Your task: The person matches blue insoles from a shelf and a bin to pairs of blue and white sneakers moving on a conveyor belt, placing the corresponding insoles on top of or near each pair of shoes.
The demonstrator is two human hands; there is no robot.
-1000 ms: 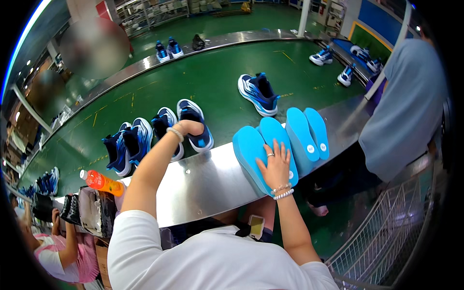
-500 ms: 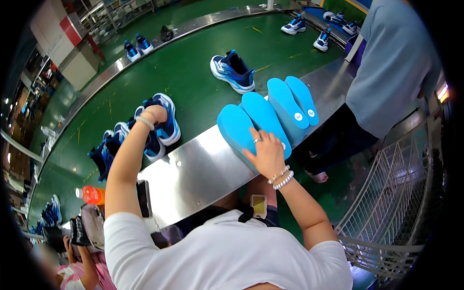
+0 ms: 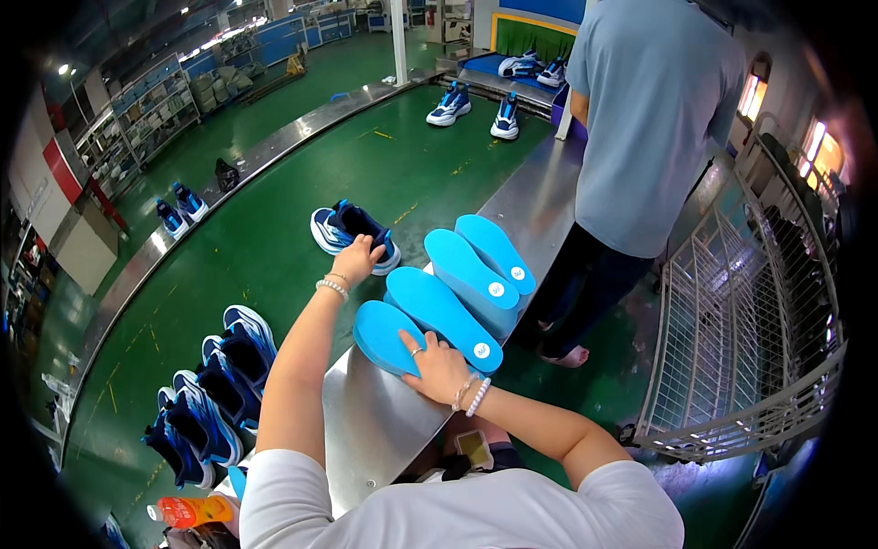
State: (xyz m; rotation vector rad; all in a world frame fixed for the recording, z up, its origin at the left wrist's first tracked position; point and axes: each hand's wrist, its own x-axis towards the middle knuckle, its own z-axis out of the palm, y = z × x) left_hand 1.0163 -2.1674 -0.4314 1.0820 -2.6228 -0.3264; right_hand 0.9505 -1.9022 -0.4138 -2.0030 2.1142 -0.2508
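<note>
A navy, blue and white sneaker (image 3: 329,231) stands on the green surface ahead of me. My left hand (image 3: 357,259) reaches to it, fingers closed on its collar near the heel. Bright blue insoles lie in several stacks on the metal edge to the right of that sneaker. My right hand (image 3: 437,369) rests over the near end of the leftmost insole stack (image 3: 382,331), thumb and fingers apart on the foam. Beside it lies a second insole stack (image 3: 444,309). Farther off are two more stacks (image 3: 462,265) with round white stickers.
Several matching sneakers (image 3: 215,421) stand in a row at the left. An orange drink bottle (image 3: 192,511) lies at the lower left. A person in a grey-blue shirt (image 3: 654,128) stands at the right by a wire rack cart (image 3: 722,339). More sneakers (image 3: 448,105) stand at the far end.
My left hand has left the row of sneakers on the left and is now at the lone sneaker ahead. My right hand stays on the insoles. The view has turned to the right.
</note>
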